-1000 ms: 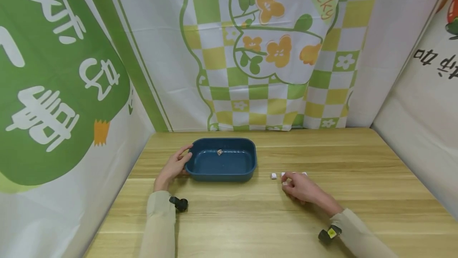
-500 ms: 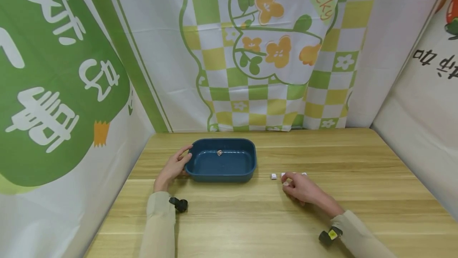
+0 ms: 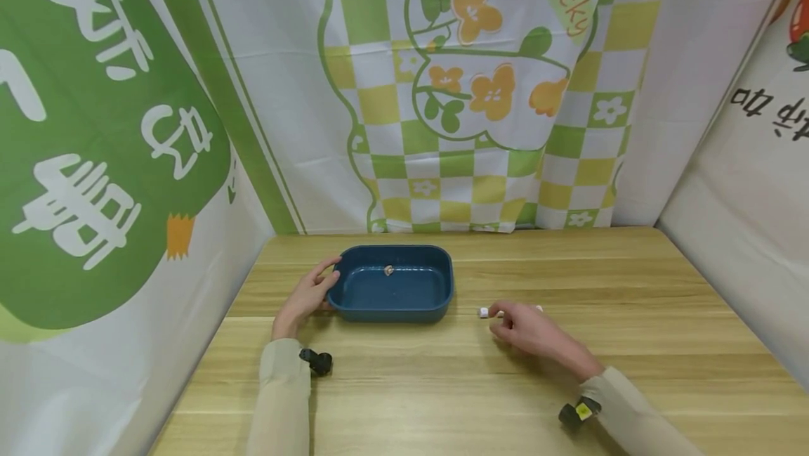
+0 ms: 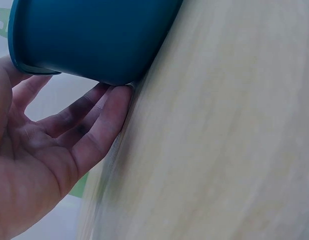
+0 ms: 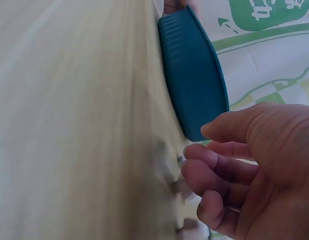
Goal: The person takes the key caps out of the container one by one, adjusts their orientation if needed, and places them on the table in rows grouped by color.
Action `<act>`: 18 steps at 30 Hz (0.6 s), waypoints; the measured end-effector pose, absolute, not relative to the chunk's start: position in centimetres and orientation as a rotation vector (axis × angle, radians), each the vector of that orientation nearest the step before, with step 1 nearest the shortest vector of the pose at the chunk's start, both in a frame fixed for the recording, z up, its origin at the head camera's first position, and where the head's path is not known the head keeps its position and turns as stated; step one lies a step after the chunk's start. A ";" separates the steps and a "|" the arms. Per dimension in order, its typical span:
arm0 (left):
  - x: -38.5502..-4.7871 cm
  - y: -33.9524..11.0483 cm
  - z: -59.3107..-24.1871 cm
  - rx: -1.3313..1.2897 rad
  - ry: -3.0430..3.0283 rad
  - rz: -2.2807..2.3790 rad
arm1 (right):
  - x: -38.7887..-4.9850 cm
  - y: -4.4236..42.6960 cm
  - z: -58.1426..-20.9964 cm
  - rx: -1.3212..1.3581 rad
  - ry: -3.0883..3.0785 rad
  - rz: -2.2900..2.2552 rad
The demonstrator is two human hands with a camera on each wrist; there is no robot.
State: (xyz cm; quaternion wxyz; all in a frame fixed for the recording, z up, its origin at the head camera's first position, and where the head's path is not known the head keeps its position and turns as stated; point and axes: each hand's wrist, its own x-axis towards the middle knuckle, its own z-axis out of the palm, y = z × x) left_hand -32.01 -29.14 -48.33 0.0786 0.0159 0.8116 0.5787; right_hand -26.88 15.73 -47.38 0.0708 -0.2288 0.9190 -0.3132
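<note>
A deep-blue rectangular plastic basin (image 3: 392, 315) stands on the table, with one small pale lump (image 3: 388, 270) inside near its back wall. My left hand (image 3: 308, 298) holds the basin's left end, thumb at the rim; in the left wrist view several fingers touch the wall low down by the table. To the basin's right lies a row of small white blocks, the leftmost white block (image 3: 484, 313) fully in sight. My right hand (image 3: 527, 329) hovers over the row and hides part of it. Its fingers are loosely bent, apart from the thumb, with nothing visible between them.
The wooden table (image 3: 404, 393) reaches back to a hanging checked cloth (image 3: 455, 182). Printed cloths also hang at left and right. Small cameras are strapped at both wrists. In the right wrist view the blocks are blurred below the basin.
My right hand has shifted slightly left toward the leftmost block. A pale piece seen earlier at its thumb and forefinger no longer shows. The left hand and basin have stayed put.
</note>
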 end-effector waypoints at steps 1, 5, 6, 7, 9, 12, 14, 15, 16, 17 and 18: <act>-32.1 -29.1 -48.4 0.046 2.432 1.729 | -27.0 15.5 -47.2 -0.707 2.780 -0.929; -32.1 -29.1 -48.4 0.040 2.432 1.734 | -27.5 14.7 -46.3 -0.788 2.826 -0.919; -32.0 -29.1 -48.4 0.038 2.429 1.738 | -27.6 14.5 -46.0 -0.801 2.829 -0.927; -32.0 -29.0 -48.3 0.040 2.424 1.743 | -27.7 14.3 -45.7 -0.804 2.826 -0.937; -32.0 -28.9 -48.2 0.046 2.418 1.748 | -28.0 14.0 -45.2 -0.799 2.811 -0.963; -32.1 -28.8 -48.2 0.051 2.403 1.770 | -28.4 13.2 -44.3 -0.776 2.765 -1.005; -32.2 -28.9 -48.2 0.064 2.408 1.771 | -28.7 12.5 -44.0 -0.791 2.755 -1.019; -32.2 -29.0 -48.3 0.065 2.408 1.767 | -28.8 12.1 -43.8 -0.805 2.745 -1.027; -32.2 -29.0 -48.3 0.057 2.409 1.764 | -28.9 11.8 -43.7 -0.830 2.740 -1.027; -32.2 -29.1 -48.3 0.050 2.410 1.761 | -29.0 11.4 -43.6 -0.851 2.732 -1.028; -32.2 -29.1 -48.3 0.046 2.413 1.753 | -29.1 11.1 -43.5 -0.865 2.724 -1.032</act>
